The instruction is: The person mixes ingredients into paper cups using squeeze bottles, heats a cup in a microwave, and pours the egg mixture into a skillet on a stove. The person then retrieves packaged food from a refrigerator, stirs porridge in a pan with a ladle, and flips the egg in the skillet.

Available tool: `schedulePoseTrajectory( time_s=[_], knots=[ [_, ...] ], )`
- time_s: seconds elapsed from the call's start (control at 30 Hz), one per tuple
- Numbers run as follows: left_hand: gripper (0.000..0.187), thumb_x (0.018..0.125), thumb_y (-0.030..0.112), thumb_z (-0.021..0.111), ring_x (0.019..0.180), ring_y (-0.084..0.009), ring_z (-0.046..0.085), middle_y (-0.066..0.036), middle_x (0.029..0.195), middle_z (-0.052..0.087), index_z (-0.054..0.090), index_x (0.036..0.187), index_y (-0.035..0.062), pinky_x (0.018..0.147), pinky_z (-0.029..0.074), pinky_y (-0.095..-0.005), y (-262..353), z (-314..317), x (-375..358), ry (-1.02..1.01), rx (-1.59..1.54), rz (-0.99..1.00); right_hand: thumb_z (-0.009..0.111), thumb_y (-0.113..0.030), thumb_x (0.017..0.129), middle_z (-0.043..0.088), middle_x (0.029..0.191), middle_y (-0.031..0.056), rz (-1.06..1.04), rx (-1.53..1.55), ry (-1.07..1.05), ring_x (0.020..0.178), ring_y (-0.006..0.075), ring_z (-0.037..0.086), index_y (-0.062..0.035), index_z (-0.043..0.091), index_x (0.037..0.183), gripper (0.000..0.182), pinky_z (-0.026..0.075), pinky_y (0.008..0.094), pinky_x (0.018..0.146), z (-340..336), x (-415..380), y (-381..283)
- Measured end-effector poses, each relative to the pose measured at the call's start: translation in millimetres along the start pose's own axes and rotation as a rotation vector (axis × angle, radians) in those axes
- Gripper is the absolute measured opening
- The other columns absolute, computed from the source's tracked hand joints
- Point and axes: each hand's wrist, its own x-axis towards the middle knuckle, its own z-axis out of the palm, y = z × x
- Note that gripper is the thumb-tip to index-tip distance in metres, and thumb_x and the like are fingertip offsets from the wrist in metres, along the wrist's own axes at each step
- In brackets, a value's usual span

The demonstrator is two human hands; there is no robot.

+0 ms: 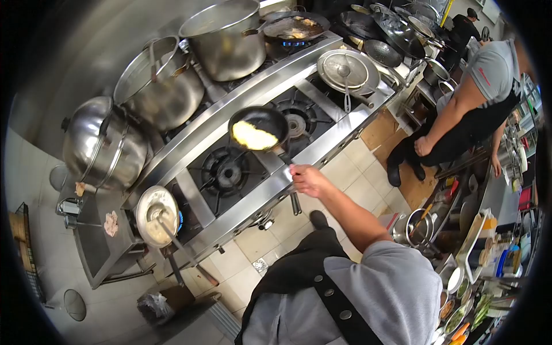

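Note:
My right hand [309, 180] is closed around the handle of a small black frying pan [270, 119]. In the pan lies a folded yellow omelette [253, 137], gathered on the near left side. The pan is held over the stove [198, 198], between two black burner grates, and overlaps both in this view. My left hand is out of view. At the left end of the stove, a metal pan [150, 214] with pale contents sits over a blue flame, a long-handled utensil [187, 253] resting in it.
Large steel pots [221, 46] line the back burners, beside a dark pan [294, 27] over a lit flame. Round strainers [352, 72] lie at the stove's right. A co-worker [474, 98] stands to the right near a counter crowded with containers; another person [464, 26] is farther back.

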Motion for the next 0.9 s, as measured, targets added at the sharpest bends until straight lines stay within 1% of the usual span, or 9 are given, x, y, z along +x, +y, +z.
schedulePoseTrajectory(
  time_s=[0.07, 0.17, 0.2, 0.23, 0.27, 0.3, 0.53, 0.73, 0.9],
  knots=[
    [0.026, 0.090, 0.024, 0.048, 0.060, -0.0199, 0.056, -0.006, 0.061, 0.054, 0.052, 0.071, 0.0061, 0.055, 0.043, -0.0393, 32.5, 25.7, -6.8, -0.006, -0.021, -0.008, 0.051, -0.021, 0.089, 0.031, 0.053, -0.0062, -0.165, -0.127, 0.065, 0.040, 0.0068, 0.027, -0.0135, 0.046, 0.073, 0.019, 0.020, 0.0258, 0.035, -28.5, -32.5, -61.9],
    [0.028, 0.090, 0.024, 0.048, 0.059, -0.0189, 0.054, -0.006, 0.060, 0.053, 0.051, 0.069, 0.0062, 0.055, 0.042, -0.0388, 63.7, 61.8, -18.7, -0.023, 0.005, 0.027, 0.051, -0.027, 0.092, 0.037, 0.053, -0.0032, -0.359, -0.406, 0.400, 0.039, 0.0087, 0.032, -0.0107, 0.049, 0.073, 0.025, 0.023, 0.0258, 0.034, -80.5, -48.8, -150.0],
    [0.028, 0.090, 0.024, 0.048, 0.059, -0.0186, 0.054, -0.006, 0.059, 0.053, 0.051, 0.068, 0.0062, 0.055, 0.042, -0.0387, 70.2, 70.1, -18.6, -0.027, 0.009, 0.047, 0.051, -0.031, 0.092, 0.047, 0.055, 0.0017, -0.436, -0.635, 0.558, 0.044, 0.0135, 0.044, -0.0071, 0.054, 0.074, 0.030, 0.034, 0.0306, 0.039, -97.0, -50.0, -179.9],
    [0.029, 0.090, 0.024, 0.048, 0.059, -0.0183, 0.054, -0.006, 0.059, 0.052, 0.050, 0.068, 0.0063, 0.055, 0.042, -0.0386, 74.1, 76.9, -18.8, -0.023, 0.008, 0.061, 0.049, -0.033, 0.091, 0.060, 0.065, 0.0148, -0.525, -0.965, 0.765, 0.057, 0.0291, 0.058, -0.0005, 0.059, 0.076, 0.037, 0.046, 0.0402, 0.054, -146.9, -22.1, -201.7],
    [0.029, 0.090, 0.025, 0.048, 0.058, -0.0179, 0.053, -0.006, 0.058, 0.052, 0.050, 0.067, 0.0063, 0.055, 0.042, -0.0384, 81.5, 81.6, -20.8, -0.028, 0.004, 0.076, 0.047, -0.033, 0.091, 0.063, 0.079, 0.0257, -0.654, -1.224, 0.848, 0.076, 0.0430, 0.061, 0.0036, 0.061, 0.078, 0.042, 0.046, 0.0474, 0.071, -157.1, -21.8, -229.5],
    [0.030, 0.090, 0.025, 0.048, 0.058, -0.0176, 0.053, -0.005, 0.058, 0.051, 0.049, 0.066, 0.0064, 0.055, 0.042, -0.0383, 85.6, 88.1, -23.3, -0.030, 0.009, 0.101, 0.045, -0.030, 0.092, 0.061, 0.083, 0.0310, -0.635, -1.397, 0.949, 0.083, 0.0490, 0.058, 0.0066, 0.061, 0.078, 0.042, 0.046, 0.0513, 0.074, -159.4, -18.9, -254.8],
    [0.035, 0.089, 0.027, 0.046, 0.056, -0.0124, 0.042, -0.002, 0.054, 0.042, 0.041, 0.060, 0.0077, 0.053, 0.037, -0.0352, 128.7, 125.3, -56.0, 0.145, -0.189, -0.008, 0.045, -0.024, 0.092, 0.064, 0.089, 0.0290, -0.614, -1.480, 1.206, 0.089, 0.0440, 0.062, 0.0040, 0.065, 0.083, 0.036, 0.049, 0.0490, 0.079, -202.8, 50.1, -319.1],
    [0.040, 0.092, 0.031, 0.048, 0.054, -0.0107, 0.035, 0.003, 0.054, 0.037, 0.037, 0.059, 0.0101, 0.050, 0.031, -0.0330, 116.1, 120.3, -64.0, 0.051, 0.183, 0.217, 0.046, -0.023, 0.091, 0.064, 0.092, 0.0281, -0.580, -1.510, 1.185, 0.088, 0.0435, 0.063, 0.0035, 0.065, 0.087, 0.033, 0.049, 0.0492, 0.081, -202.4, 65.0, -318.3],
    [0.042, 0.094, 0.031, 0.048, 0.055, -0.0073, 0.033, 0.005, 0.057, 0.032, 0.031, 0.060, 0.0135, 0.048, 0.027, -0.0287, 114.7, 133.5, -72.5, -0.013, -0.334, 0.104, 0.049, -0.016, 0.084, 0.065, 0.087, 0.0255, -0.637, -1.621, 1.180, 0.085, 0.0422, 0.064, 0.0015, 0.062, 0.084, 0.022, 0.050, 0.0489, 0.079, -210.3, 64.6, -316.3]
  ],
)
